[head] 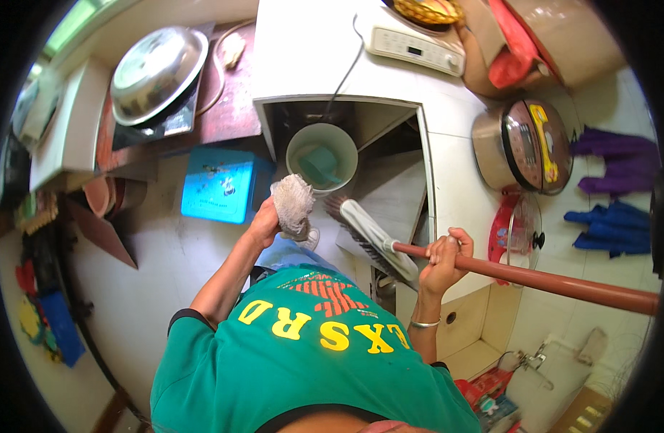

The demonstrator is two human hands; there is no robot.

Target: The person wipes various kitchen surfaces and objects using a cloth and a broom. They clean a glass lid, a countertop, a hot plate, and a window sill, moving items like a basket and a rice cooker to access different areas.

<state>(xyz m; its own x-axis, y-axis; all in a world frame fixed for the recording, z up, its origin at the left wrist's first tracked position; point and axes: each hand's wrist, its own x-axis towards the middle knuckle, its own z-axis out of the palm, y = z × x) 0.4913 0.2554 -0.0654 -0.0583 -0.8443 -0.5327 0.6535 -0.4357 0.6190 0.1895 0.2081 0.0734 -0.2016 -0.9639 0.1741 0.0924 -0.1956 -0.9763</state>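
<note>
My left hand [265,221] holds a crumpled, greyish-white cloth [293,204] in front of my shirt, near the rim of a pale bucket [322,189]. Inside the bucket lies a light-green plastic dipper [322,165]. My right hand [445,261] is closed around the reddish-brown pole of a broom [553,282], close to its head. The grey-white broom head [367,224] has dark bristles and slants down to the right, beside the bucket. The far end of the pole runs out towards the right rim of the view.
A blue plastic box [215,187] stands on the floor left of the bucket. Behind are a white counter [305,48], an induction cooker [413,46] and a metal basin [158,73]. To the right sit a rice cooker [518,146] and a glass lid [524,233].
</note>
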